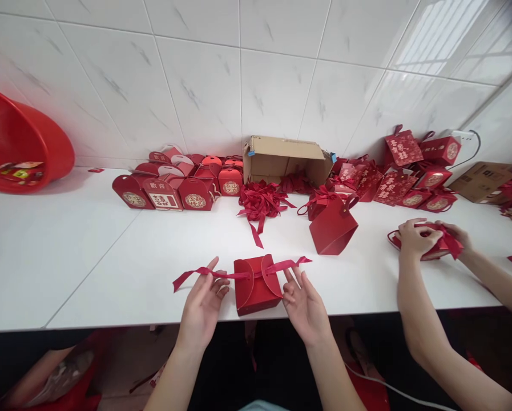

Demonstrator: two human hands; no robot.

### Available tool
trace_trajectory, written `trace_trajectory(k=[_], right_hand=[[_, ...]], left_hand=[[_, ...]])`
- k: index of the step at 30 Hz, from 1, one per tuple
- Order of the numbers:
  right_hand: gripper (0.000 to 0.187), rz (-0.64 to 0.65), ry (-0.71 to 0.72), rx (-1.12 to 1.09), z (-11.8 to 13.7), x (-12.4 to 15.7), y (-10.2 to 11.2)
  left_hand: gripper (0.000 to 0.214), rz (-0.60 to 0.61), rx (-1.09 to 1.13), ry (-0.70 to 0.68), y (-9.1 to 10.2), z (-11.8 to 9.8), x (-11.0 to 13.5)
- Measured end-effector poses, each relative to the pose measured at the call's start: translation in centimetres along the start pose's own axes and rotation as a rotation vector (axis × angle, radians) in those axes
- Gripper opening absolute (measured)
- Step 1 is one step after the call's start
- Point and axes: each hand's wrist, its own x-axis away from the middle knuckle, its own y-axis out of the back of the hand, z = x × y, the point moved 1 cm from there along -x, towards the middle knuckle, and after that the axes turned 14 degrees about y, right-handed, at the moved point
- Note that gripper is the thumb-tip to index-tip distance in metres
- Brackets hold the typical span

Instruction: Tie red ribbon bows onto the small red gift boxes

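A small red gift box [258,302] with two rounded, interlocking flaps sits near the table's front edge. A dark pink ribbon [234,275] runs through the flaps, and its loose ends stretch out to both sides. To the left of the box, my left hand [205,305] is palm up, with the ribbon caught between thumb and index finger. Just right of the box is my right hand [305,305], its fingers apart and their tips close to the ribbon's right end; whether they touch it is hard to tell.
Printed red boxes [165,194] stand at the back left, beside a ribbon pile [262,201] and an open carton [287,148]. A plain red box [335,225] leans behind my right hand. A co-worker's hands [418,240] hold a ribboned box at right. A red basin [45,137] lies tilted far left.
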Motion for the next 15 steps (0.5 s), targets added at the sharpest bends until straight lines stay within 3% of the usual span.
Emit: trace_trajectory(k=[3, 9, 12, 15], right_hand=[[0.01, -0.061, -0.032, -0.185, 0.5, -0.7, -0.3], [0.014, -0.157, 0.136, -0.131, 1.1, -0.8, -0.4], [0.014, -0.129, 0.253, -0.043, 1.6, -0.5, -0.6], [0.013, -0.084, 0.396, 0.066, 2.5, -0.4, -1.2]], left_hand=[[0.005, -0.081, 0.28, 0.095, -0.3, 0.0, 0.1], [0.011, -0.141, 0.322, 0.053, -0.3, 0.0, 0.5], [0.02, -0.156, 0.259, -0.057, -0.1, -0.4, 0.9], [0.023, -0.169, 0.141, -0.27, -0.2, -1.4, 1.4]])
